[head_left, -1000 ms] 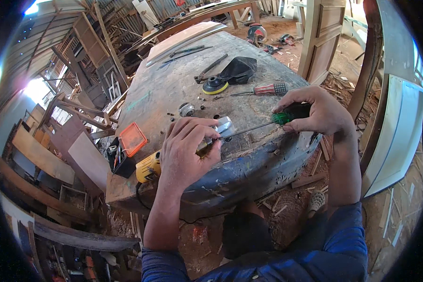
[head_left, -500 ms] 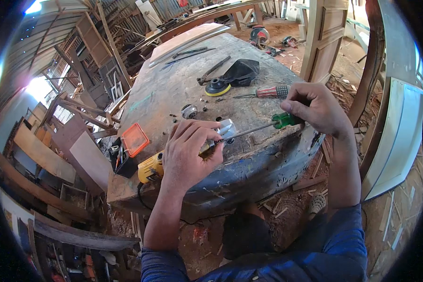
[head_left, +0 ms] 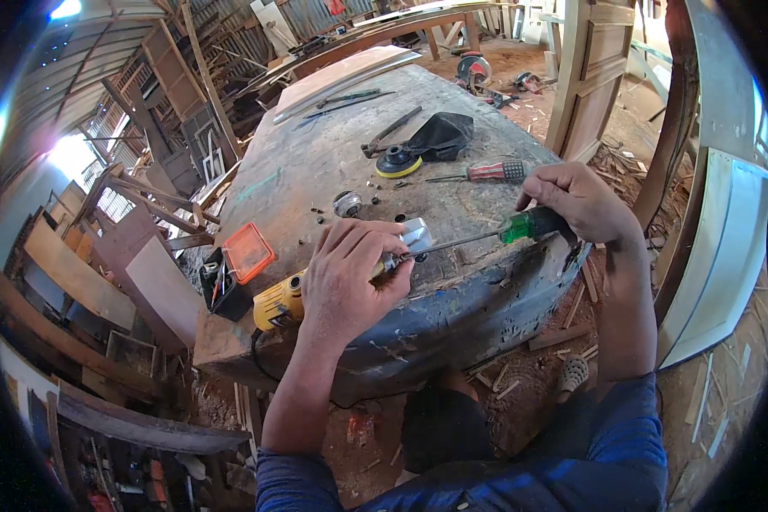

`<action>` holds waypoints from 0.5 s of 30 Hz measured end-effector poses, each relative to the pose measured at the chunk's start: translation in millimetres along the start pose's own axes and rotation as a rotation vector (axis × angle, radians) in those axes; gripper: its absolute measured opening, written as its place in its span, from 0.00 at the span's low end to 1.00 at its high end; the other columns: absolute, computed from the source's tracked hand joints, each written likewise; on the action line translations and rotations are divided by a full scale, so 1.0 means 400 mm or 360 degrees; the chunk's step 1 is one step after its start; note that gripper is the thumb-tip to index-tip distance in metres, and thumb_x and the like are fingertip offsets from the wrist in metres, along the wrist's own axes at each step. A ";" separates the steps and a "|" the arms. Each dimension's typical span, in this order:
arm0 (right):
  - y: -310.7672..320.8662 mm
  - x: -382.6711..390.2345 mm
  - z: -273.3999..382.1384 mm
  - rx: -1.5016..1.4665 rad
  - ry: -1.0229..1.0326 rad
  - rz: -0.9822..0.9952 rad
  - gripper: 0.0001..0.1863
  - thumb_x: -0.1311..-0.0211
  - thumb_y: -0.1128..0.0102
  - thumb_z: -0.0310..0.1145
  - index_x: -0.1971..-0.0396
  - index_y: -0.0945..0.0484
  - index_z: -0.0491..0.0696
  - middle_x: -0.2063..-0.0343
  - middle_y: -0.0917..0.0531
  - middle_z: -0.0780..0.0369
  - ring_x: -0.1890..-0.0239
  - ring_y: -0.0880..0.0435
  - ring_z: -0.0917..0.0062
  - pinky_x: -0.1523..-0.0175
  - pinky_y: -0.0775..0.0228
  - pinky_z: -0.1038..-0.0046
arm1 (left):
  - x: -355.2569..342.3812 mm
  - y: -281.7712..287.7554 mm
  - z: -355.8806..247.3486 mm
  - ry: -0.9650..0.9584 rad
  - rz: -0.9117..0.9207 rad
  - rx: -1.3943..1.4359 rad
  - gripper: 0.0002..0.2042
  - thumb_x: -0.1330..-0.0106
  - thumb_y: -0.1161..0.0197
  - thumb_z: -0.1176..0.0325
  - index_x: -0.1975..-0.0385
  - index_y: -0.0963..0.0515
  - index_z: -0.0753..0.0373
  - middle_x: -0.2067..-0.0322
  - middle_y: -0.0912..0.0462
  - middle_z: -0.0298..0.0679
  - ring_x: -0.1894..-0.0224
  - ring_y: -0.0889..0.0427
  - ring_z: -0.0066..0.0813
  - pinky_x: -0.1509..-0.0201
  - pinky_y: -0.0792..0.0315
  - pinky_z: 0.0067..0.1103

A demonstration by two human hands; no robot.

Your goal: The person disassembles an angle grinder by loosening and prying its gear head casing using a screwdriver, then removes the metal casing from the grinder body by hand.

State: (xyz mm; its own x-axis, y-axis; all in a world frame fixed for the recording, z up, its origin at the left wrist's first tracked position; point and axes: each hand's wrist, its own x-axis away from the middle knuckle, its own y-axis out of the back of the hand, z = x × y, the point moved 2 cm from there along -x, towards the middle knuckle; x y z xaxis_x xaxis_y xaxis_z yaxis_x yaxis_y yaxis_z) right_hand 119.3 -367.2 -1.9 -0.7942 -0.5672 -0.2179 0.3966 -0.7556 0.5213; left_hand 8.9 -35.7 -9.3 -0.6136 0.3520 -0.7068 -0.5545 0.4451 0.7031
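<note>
My left hand (head_left: 346, 282) is wrapped round the front of a yellow corded power tool (head_left: 279, 305), lying along the near edge of the workbench. A silver-white part (head_left: 416, 235) shows past my fingertips. With my right hand (head_left: 582, 200) I grip the black end of a screwdriver's green handle (head_left: 517, 227). Its long shaft runs left to the tool by my left thumb and fingers; the tip's exact contact is hard to make out. Beyond my left hand lies a round metal piece (head_left: 347, 204), with several small dark bits around it.
On the worn workbench (head_left: 316, 149) are a red-and-black screwdriver (head_left: 495, 171), a yellow-edged backing pad (head_left: 397, 162) and a black pouch (head_left: 442, 136). An orange-lidded box (head_left: 248, 253) stands at the left edge. A wooden door (head_left: 590, 81) rises at the right. Offcuts litter the floor.
My right hand has shifted its fingers back on the screwdriver handle, so more of the green and the black end shows. The left hand keeps its hold on the power tool.
</note>
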 end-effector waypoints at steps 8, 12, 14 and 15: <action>0.003 0.033 0.019 -0.0240 0.0601 -0.0039 0.22 0.15 0.39 0.49 0.54 0.14 0.42 0.69 0.17 0.66 0.59 0.18 0.80 0.48 0.25 0.73 | 0.007 -0.002 0.008 0.0007 -0.0044 0.0026 0.11 0.41 0.21 0.72 0.63 0.16 0.59 0.51 0.06 0.38 0.47 0.12 0.44 0.39 0.20 0.38; 0.015 0.010 -0.025 -0.0007 -0.0104 0.0028 0.23 0.15 0.40 0.50 0.55 0.14 0.42 0.72 0.17 0.67 0.59 0.16 0.82 0.48 0.22 0.73 | 0.004 -0.001 0.003 0.0012 -0.0035 0.0066 0.10 0.41 0.21 0.72 0.63 0.16 0.58 0.50 0.06 0.38 0.45 0.12 0.43 0.38 0.21 0.38; 0.003 0.002 -0.015 -0.0133 0.0061 -0.0104 0.23 0.19 0.35 0.52 0.51 0.13 0.43 0.67 0.15 0.66 0.55 0.15 0.82 0.48 0.22 0.73 | 0.001 0.007 -0.005 -0.0040 -0.0080 0.0014 0.10 0.40 0.21 0.71 0.63 0.16 0.58 0.47 0.08 0.38 0.43 0.13 0.43 0.35 0.22 0.38; 0.000 0.006 -0.015 -0.0132 0.0062 -0.0106 0.23 0.19 0.35 0.52 0.51 0.13 0.43 0.67 0.15 0.66 0.55 0.15 0.82 0.48 0.22 0.73 | 0.002 0.006 -0.003 -0.0042 -0.0081 0.0014 0.10 0.40 0.21 0.71 0.63 0.16 0.58 0.47 0.08 0.38 0.43 0.13 0.43 0.35 0.22 0.38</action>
State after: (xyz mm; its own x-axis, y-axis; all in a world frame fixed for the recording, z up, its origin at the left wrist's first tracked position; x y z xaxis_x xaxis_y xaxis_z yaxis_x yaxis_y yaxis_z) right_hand 120.2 -370.7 -7.3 -0.8023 -0.5258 -0.2824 0.3814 -0.8156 0.4351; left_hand 6.5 -35.2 -8.1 -0.5695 0.3505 -0.7435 -0.5796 0.4703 0.6656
